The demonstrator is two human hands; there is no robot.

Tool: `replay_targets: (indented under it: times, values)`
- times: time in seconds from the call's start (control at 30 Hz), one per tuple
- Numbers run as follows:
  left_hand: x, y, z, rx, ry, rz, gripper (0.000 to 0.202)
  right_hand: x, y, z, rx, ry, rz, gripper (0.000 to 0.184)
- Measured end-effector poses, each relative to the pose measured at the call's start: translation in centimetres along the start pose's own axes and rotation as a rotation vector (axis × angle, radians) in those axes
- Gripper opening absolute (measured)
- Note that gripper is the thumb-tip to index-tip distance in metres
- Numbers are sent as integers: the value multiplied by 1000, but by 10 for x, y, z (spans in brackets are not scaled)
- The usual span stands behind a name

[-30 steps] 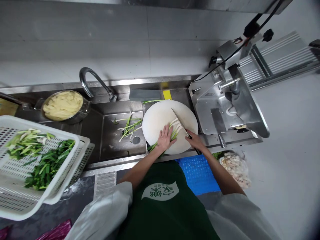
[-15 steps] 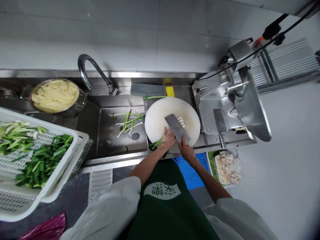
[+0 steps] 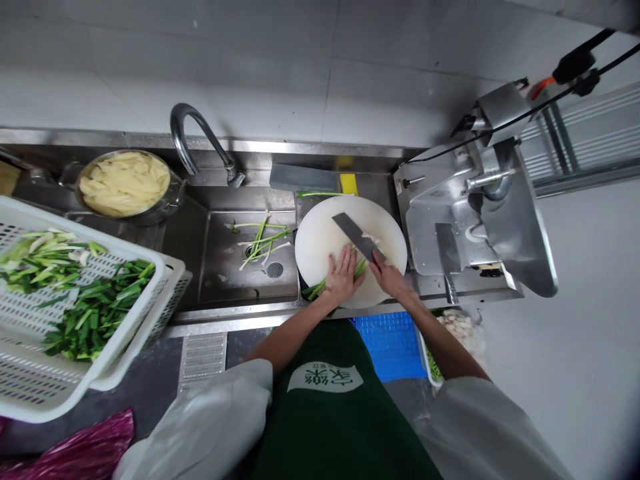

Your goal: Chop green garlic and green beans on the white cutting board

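Observation:
My right hand (image 3: 389,275) is closed around the handle of a cleaver (image 3: 356,233), its blade slanting up and left over the round white cutting board (image 3: 315,233). My left hand (image 3: 342,275) lies on the board with fingers stretched out flat over a bunch of scallions (image 3: 360,268). Their stalks show on both sides of it, and the rest is hidden under the palm. Small white cut pieces (image 3: 371,238) lie just right of the blade.
Loose scallions lie in the sink (image 3: 215,267) under a faucet (image 3: 200,137). At left are a pot of pale slices (image 3: 125,183) and a white basket (image 3: 150,293) of cut greens. A second cleaver (image 3: 449,250) rests by the slicing machine (image 3: 430,200). A yellow block (image 3: 349,184) lies behind the board.
My left hand has gone from curled fingers to flat, spread ones over the scallions. The cleaver has tilted more on edge, and my right hand has moved slightly right. The whole view has shifted.

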State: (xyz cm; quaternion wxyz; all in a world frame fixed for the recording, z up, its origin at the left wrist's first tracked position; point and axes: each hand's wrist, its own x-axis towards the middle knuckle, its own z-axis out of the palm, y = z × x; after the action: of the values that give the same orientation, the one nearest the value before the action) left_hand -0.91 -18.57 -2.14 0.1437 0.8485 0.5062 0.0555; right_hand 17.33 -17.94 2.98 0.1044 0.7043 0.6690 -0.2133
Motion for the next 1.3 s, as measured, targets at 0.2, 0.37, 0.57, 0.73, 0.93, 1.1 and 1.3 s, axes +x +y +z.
replay_targets:
  times: [0.2, 0.37, 0.57, 0.73, 0.93, 1.1, 1.3]
  values:
    - [-10, 2, 6, -23, -201, 36, 54, -66, -46, 64, -160, -86, 112, 70]
    - [-8, 4, 6, -60, -180, 45, 57, -69, -45, 68, -149, -109, 173, 71]
    - [-9, 4, 6, -36, -178, 10, 64, -47, -44, 58, -173, -123, 172, 75]
    - [-8, 8, 9, -66, -101, -35, 70, -5, -21, 36, -110, -107, 133, 74]
    - [-11, 8, -3, -67, -69, -43, 74, 27, 27, -14, 229, -22, -168, 62]
    - [-26, 4, -9, -67, -57, -63, 74, -25, -13, 4, -70, -81, 32, 69]
    - [-32, 7, 9, -80, -240, -6, 56, -87, -54, 64, -182, -158, 86, 71]
